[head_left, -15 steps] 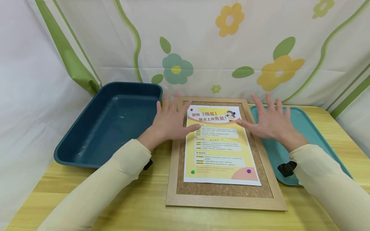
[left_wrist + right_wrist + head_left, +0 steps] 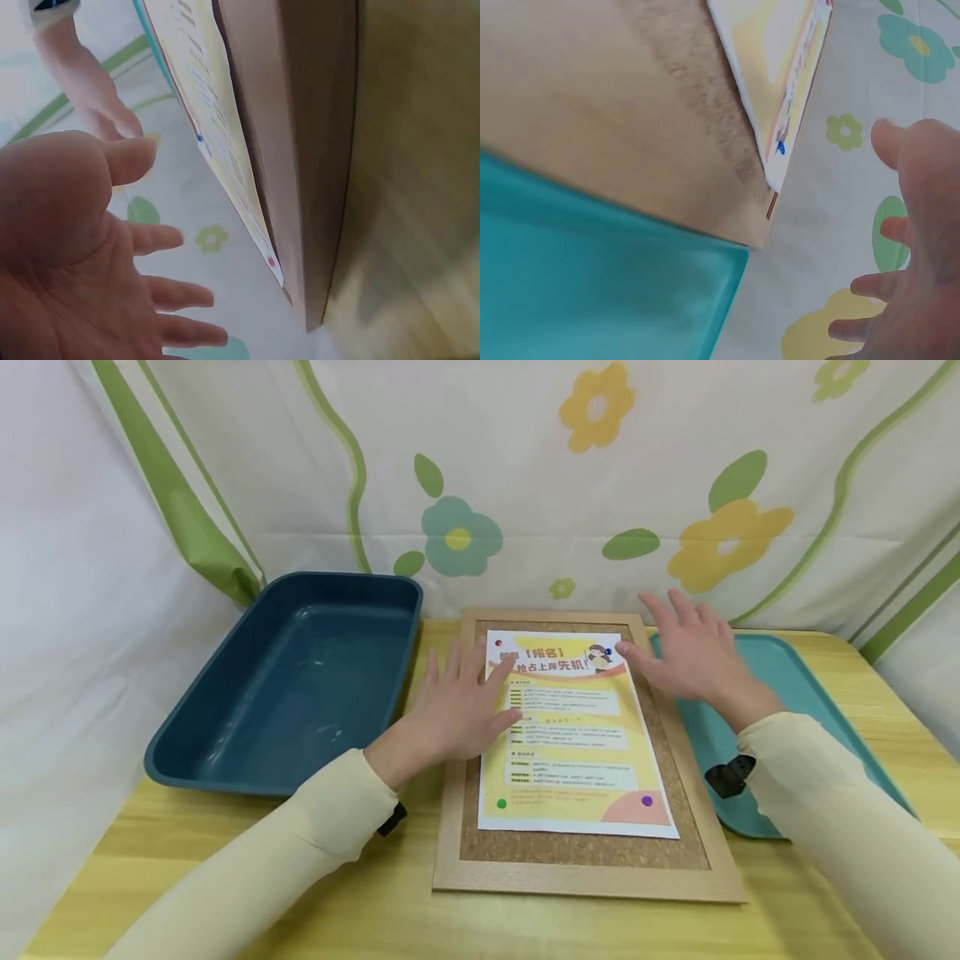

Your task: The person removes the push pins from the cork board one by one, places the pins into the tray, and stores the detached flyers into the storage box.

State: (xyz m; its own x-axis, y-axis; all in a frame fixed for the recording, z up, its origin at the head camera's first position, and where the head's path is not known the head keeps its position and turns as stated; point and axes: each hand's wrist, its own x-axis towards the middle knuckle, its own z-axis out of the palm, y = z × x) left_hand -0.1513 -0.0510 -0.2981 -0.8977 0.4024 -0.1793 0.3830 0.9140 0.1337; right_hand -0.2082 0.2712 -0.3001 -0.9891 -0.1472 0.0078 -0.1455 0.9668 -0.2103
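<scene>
The left hand (image 2: 461, 714) is spread, its fingers parted and its thumb out toward the middle of the board, with nothing in its grasp; it hovers over the left side of the corkboard (image 2: 585, 881), and the left wrist view shows a gap between the two. The right hand (image 2: 693, 652) is spread as well, fingers pointing away from the person and thumb toward the board's upper right corner, and it too is raised and apart from what lies below. Pale cream sleeves reach to both wrists, each with a small black device. Between the hands, the wood-framed corkboard lies flat on the table (image 2: 337, 902), carrying a yellow and white printed sheet (image 2: 573, 743). Round pins sit near the sheet's corners: a red pin (image 2: 498, 643) upper left, a blue pin (image 2: 607, 652) upper right, a green pin (image 2: 502, 803) lower left and a purple pin (image 2: 647, 801) lower right. Left of the board stands a deep dark blue basin (image 2: 300, 693); just beside the board on the right lies a shallow teal tray (image 2: 780, 693). Behind everything hangs a white cloth (image 2: 540, 443) printed with flowers, leaves and green wavy lines.
</scene>
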